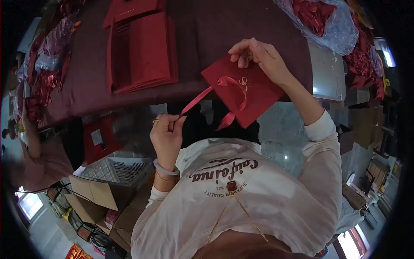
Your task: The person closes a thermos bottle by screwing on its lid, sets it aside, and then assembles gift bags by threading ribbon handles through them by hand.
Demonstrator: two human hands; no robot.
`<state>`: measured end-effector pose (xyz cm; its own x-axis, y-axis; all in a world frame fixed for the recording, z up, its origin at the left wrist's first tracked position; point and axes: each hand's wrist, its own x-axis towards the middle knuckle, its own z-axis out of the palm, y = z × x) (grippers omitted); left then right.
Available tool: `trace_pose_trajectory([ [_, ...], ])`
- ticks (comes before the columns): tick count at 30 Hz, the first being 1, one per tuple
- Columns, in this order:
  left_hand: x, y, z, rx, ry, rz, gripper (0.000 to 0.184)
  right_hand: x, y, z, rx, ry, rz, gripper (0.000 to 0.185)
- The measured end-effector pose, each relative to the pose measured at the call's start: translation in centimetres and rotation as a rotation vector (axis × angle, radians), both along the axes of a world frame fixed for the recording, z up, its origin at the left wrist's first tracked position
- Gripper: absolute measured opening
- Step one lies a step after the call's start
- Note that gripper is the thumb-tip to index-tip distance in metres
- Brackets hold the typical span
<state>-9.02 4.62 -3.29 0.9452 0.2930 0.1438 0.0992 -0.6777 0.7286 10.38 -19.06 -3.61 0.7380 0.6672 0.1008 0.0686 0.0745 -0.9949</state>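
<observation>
A flat red paper bag (260,98) with gold lettering lies tilted at the table's near edge, its lower corner past the edge. A pink-red ribbon (197,100) runs from the bag to my left hand (167,136), which pinches its end between thumb and fingertips. Another ribbon end (226,121) hangs at the lower side of the bag. My right hand (263,59) is over the bag's upper edge, fingers loosely curled and apart, with nothing visible in them.
Stacked red bags (148,54) lie on the dark tablecloth (82,82). Plastic-wrapped red ribbons (315,16) are at the upper right, more at the far left. A co-worker's arm (32,138) is at left. Below are a grey crate (123,168) and an open cardboard box (92,190).
</observation>
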Motion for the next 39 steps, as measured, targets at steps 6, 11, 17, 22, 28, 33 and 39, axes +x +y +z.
trace_pose_trajectory([
  [6,0.4,-1.4,1.0,-0.013,-0.071,0.133,0.052,-0.3,-0.3,1.0,-0.054,-0.019,0.037,0.029],
  [11,1.6,-4.5,1.9,0.171,-0.493,-0.044,0.05,-0.4,-0.7,1.1,0.002,-0.081,0.036,0.018],
  [17,6.0,-5.9,1.2,0.233,-0.32,-0.218,0.042,-4.9,0.6,6.0,-0.608,-0.233,-0.264,0.03],
  [22,6.3,-5.9,0.8,0.077,-0.31,-0.215,0.037,-7.8,0.6,5.4,-0.779,-0.505,-0.217,0.033],
  [28,7.0,-4.4,1.3,0.078,-0.287,-0.303,0.027,-8.0,0.8,4.4,-0.716,-0.434,-0.231,0.014],
  [33,8.1,-3.7,2.4,0.233,-0.274,-0.473,0.02,-8.7,0.9,3.4,-0.632,-0.504,-0.302,0.011],
  [39,9.6,-3.9,1.7,0.375,-0.296,-0.637,0.016,-9.0,0.3,3.2,-0.629,-0.586,-0.254,0.012],
])
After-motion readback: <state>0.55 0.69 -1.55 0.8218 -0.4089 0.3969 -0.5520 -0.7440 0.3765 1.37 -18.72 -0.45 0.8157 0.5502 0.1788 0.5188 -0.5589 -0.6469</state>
